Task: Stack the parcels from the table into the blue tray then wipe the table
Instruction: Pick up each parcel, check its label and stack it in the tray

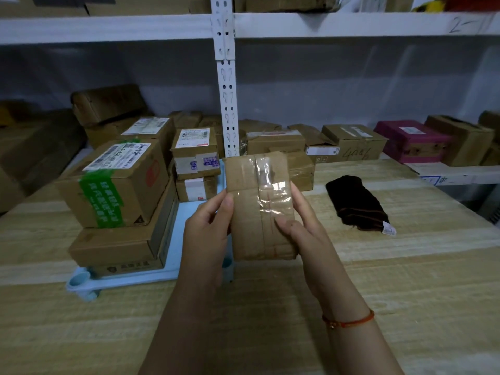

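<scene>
A flat brown taped parcel (257, 196) is held upright above the table between my left hand (208, 226) on its left edge and my right hand (305, 228) on its right edge. Below and left of it lies the light blue tray (173, 255). The tray carries a box with green tape (113, 182) on a wide flat box (116, 247), plus two small boxes (196, 161) stacked at its back. Another brown parcel (301, 171) sits on the wooden table (405, 266) behind the held one. A dark cloth (357, 204) lies to the right.
A white shelf post (228, 104) rises behind the tray. The low shelf behind holds several cardboard boxes (354, 142) and a magenta box (411, 140). More boxes stand at the far left (105, 104). The upper shelf (108, 28) spans the top.
</scene>
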Demonstrator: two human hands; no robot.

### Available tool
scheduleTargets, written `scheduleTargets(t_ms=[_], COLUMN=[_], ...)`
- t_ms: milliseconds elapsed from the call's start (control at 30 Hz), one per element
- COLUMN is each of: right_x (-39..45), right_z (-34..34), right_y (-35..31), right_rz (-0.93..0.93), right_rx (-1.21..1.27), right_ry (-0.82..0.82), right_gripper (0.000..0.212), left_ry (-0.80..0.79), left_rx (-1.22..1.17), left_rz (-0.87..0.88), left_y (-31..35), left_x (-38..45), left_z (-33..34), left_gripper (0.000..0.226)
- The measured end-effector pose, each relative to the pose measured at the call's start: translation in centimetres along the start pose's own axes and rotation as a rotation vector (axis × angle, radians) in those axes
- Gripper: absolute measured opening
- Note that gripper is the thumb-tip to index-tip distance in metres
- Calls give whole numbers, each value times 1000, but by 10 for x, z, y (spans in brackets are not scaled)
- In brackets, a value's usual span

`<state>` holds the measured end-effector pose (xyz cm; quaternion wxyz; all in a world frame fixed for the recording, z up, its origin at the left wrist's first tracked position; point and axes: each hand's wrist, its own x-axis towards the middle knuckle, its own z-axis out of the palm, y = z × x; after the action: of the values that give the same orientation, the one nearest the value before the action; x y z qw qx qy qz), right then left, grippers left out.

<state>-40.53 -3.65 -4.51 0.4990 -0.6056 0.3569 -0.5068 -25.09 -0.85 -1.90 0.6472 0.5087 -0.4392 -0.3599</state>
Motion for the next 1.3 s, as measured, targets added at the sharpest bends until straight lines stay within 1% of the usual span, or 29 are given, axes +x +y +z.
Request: scheduleTargets(t_ms=[167, 267, 367, 467, 533, 600, 667, 733, 800, 900, 967, 1033, 1133, 1167, 1200, 1300], right_x=[-1, 0, 2, 5, 8, 9, 10, 10, 11, 10, 9, 8, 7, 7, 6, 5], right_z=[2, 4, 5, 4, 0, -1, -2, -2, -4, -6, -6, -6, -3, -3, -2, -3], right_y=[-1, -3, -5, -6, -4, -5, -7, -8, -10, -11, -10, -7, -4, -3, -3, -3], right_rz=[15, 79, 168, 301, 364, 404, 437, 461, 482, 497, 503, 504, 497, 494, 490, 489], right_rx=[56, 137, 237, 362, 422, 476, 513, 530, 554, 603, 651, 687, 745, 771, 797, 836], right_ry=[-8, 27, 78, 121, 136, 150, 167, 185, 206, 182, 160, 165, 171, 165, 158, 158], right_gripper=[67, 65, 52, 46, 32, 26, 34, 46, 49, 52, 55, 54, 55, 56, 56, 53], left_ry=[16, 37, 38, 11, 0, -11, -9, -8, -3, -35, -56, -70, -64, -58, -63, -133], left_rx=[-26, -47, -122, -197, -238, -237, -187, -45, 48, 27, 20, 31, 7, -17, -47, -127], left_rz=[-13, -5, -29, -60, -69, -61, -47, 0, 22, -1, -49, -108, -258, -296, -312, -304], left_y=[4, 4, 4, 5, 5, 5, 3, 3, 2, 4, 4, 5, 5, 5, 5, 4], left_x=[2, 3, 2, 2, 2, 2, 2, 1, 0, -2, -1, -1, 1, 1, 1, 1], left_z=[0, 1, 2, 4, 5, 6, 5, 3, 3, 6, 8, 9, 10, 11, 11, 12], left_gripper=[32, 33, 31, 29, 30, 31, 31, 30, 30, 29, 29, 38, 68, 72, 70, 43])
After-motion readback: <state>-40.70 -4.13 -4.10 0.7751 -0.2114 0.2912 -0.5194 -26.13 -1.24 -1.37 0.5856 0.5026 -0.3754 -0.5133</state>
